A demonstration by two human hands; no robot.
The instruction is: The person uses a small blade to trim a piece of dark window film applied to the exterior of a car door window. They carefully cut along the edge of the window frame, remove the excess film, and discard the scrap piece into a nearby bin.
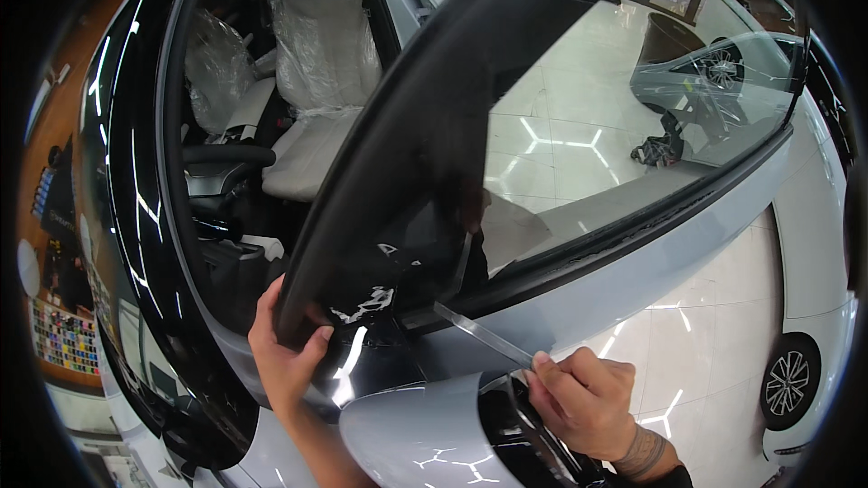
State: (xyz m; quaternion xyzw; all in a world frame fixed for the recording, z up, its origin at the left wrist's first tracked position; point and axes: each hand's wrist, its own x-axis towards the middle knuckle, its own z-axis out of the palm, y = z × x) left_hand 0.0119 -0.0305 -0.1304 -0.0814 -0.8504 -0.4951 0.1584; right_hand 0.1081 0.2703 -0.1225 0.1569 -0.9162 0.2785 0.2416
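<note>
Fingers (550, 380) of the right hand (579, 402), in the head view, are closed in a pinch on a flat, narrow strip (488, 336); the strip slants up and left above the side mirror (407, 429), its far tip near the lower front corner of the window (561, 163), though contact there cannot be told; the left hand (291, 352) clasps the front edge of the open car door (633, 271), thumb outside; beyond the door frame stands a plastic-wrapped seat (321, 45).
</note>
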